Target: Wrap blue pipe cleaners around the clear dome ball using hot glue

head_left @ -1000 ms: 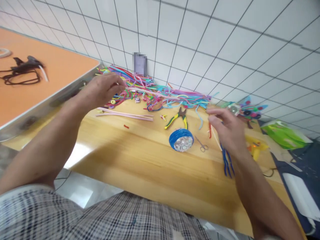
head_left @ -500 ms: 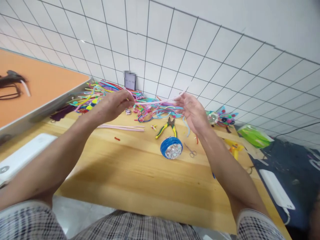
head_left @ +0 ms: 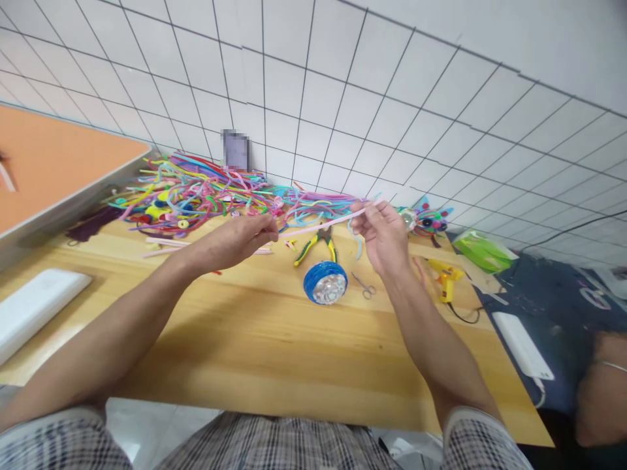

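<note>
A pale pink pipe cleaner [head_left: 321, 226] stretches between my two hands above the table. My left hand [head_left: 252, 236] is closed on one end of it. The fingers of my right hand [head_left: 381, 232] pinch it near the other end. Below lie pliers [head_left: 307, 249] with yellow-green handles, jaws pointing away from me. Just in front of them sits a round piece wrapped in blue [head_left: 313, 277], with a clear, shiny face. Small scissors [head_left: 365, 287] rest to its right. More pale pink pipe cleaners [head_left: 169, 247] lie partly hidden behind my left forearm.
A heap of coloured pipe cleaners [head_left: 196, 186] lies along the tiled wall. White power banks [head_left: 42, 307] stand at left and right. A yellow glue gun [head_left: 447, 277] and a green packet [head_left: 487, 251] are at right. Another person's arm [head_left: 602, 385] shows at the right edge.
Both hands have come lower, still holding the pink pipe cleaner. My right fingers have closed from a looser, spread pose into a pinch. The view has shifted slightly right.
</note>
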Demonstrator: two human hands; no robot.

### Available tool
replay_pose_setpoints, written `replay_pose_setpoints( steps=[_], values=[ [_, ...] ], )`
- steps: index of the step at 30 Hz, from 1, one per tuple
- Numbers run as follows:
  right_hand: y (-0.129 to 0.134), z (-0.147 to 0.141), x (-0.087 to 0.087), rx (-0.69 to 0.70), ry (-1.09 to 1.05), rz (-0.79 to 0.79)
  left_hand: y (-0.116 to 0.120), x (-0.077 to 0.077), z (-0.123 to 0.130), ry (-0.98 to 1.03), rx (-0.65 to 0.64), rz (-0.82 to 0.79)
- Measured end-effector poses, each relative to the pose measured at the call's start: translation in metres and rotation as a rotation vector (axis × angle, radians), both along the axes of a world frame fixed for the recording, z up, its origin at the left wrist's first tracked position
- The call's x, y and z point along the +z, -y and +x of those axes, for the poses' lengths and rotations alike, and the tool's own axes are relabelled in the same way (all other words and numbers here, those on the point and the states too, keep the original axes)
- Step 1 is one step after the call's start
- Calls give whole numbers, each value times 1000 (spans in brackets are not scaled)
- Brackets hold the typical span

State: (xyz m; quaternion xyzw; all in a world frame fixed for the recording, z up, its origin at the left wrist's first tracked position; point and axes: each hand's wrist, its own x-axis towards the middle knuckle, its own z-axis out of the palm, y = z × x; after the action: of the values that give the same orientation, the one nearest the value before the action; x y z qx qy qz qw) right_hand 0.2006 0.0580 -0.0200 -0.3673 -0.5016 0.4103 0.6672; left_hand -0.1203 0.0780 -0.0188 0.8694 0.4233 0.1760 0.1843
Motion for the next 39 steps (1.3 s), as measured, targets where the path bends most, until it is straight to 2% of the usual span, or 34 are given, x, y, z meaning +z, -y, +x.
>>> replay_pose_setpoints(
  steps=[2, 5, 9, 13, 17, 20, 23, 30, 34, 39],
  values=[
    [3, -2, -3, -106, 78, 120, 4, 3, 1, -6, -12, -70],
    [6, -7, -6, -221, 177, 220, 4, 7, 2, 128, -112, -245],
    [8, -16, -6, -192, 209, 195, -4, 12, 17, 323, -226, -513],
    [11, -27, -6, -150, 290, 181, -8, 15, 55, 514, -299, -599],
    [12, -35, -11, -178, 309, 221, -6, 10, 90, 622, -255, -553],
    [11, -34, -16, -227, 362, 239, -3, 4, 101, 649, -197, -537],
    [11, -32, -19, -256, 399, 258, 0, 0, 103, 648, -149, -537],
    [5, -24, -9, -139, 290, 187, 7, 3, 101, 652, -153, -565],
    [2, -23, -7, -169, 282, 184, 9, 1, 102, 651, -150, -558],
    [1, -23, -10, -202, 307, 176, 5, -8, 102, 666, -148, -557]
  ],
)
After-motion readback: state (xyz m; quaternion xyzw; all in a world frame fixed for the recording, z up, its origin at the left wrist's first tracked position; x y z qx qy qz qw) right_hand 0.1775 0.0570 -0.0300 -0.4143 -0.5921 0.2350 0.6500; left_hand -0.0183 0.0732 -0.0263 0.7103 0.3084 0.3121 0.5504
